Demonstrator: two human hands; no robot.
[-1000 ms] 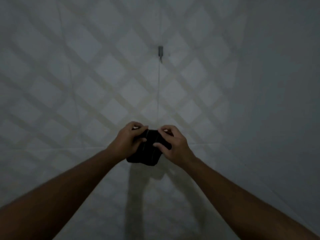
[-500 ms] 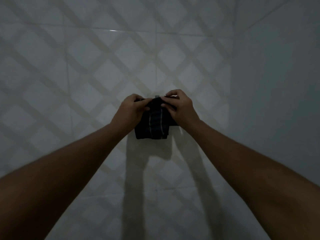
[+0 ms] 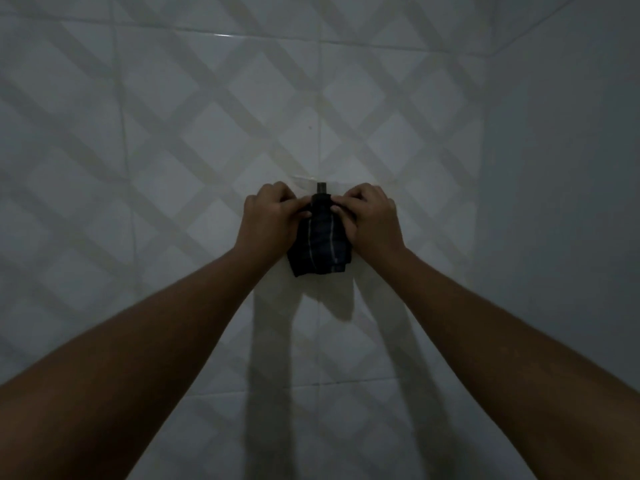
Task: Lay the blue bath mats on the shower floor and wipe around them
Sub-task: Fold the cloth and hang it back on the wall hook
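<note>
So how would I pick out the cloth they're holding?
Find the pale diamond-patterned tiled wall; near its middle the left hand and right hand meet just below a small dark wall peg. Pinched between them hangs the dark folded cloth, the only thing there crossed by thin pale stripes.

Left hand [image 3: 268,220], right hand [image 3: 374,220], fingers curled.
</note>
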